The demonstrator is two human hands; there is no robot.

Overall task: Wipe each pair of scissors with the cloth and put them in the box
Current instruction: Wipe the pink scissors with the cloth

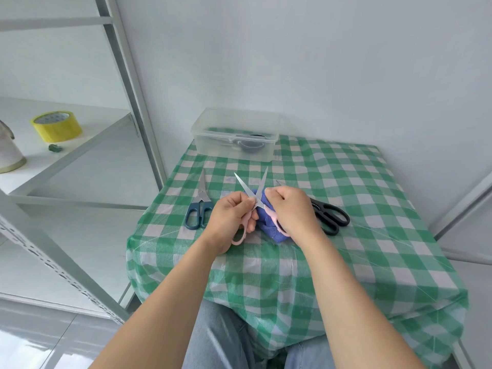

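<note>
Left hand [231,217] is curled round the pink scissors [246,189], whose blades are splayed in a V over the checked tablecloth [346,182]. Right hand [291,211] pinches the blue cloth [269,227] against one blade. Teal scissors [199,206] lie to the left, and black scissors [331,215] to the right, partly behind that hand. The clear plastic box [213,145] sits at the far edge with something dark inside.

Both bare arms reaching from 6 o'clock toward 12, left hand [234,219] pinching pink scissors [250,194], right hand [290,211] gripping blue cloth [269,230]
</note>
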